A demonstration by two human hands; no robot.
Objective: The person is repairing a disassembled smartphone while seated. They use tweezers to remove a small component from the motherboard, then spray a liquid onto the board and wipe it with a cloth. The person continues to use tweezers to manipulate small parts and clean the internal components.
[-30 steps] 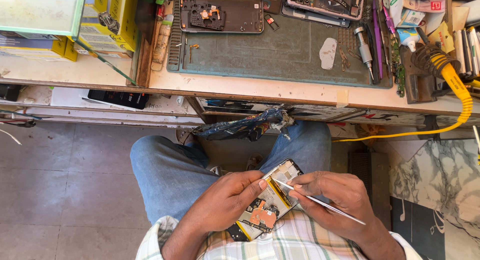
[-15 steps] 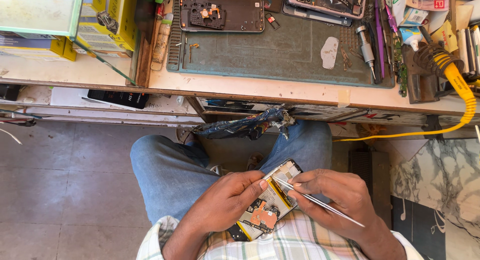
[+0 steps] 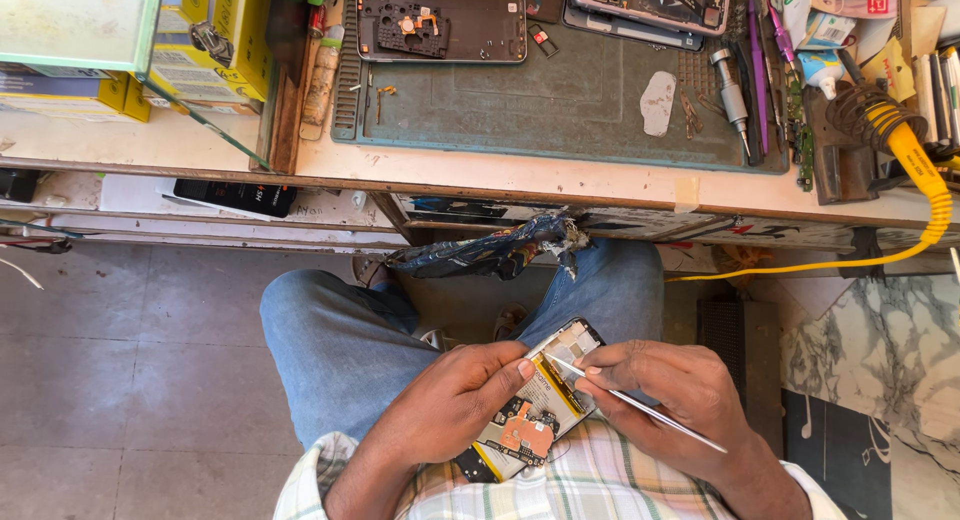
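Note:
An opened phone [image 3: 532,410] with its back removed, showing a circuit board and a yellow-edged battery, rests in my lap. My left hand [image 3: 460,395] grips it along its left side, thumb near the top edge. In my right hand [image 3: 668,395] I pinch thin metal tweezers [image 3: 640,405]; their tips touch the phone's upper part near my left thumb. Both hands are close to my checked shirt, above my jeans-clad knees.
A workbench edge [image 3: 560,195] runs across ahead, carrying a green repair mat [image 3: 560,110], a phone back frame [image 3: 440,22], another opened phone [image 3: 650,2], a screwdriver [image 3: 732,98], a yellow soldering iron [image 3: 915,155] and yellow boxes [image 3: 205,35]. Tiled floor lies left.
The view has shifted slightly downward on the bench. My hands, the phone and the tweezers stay almost where they were.

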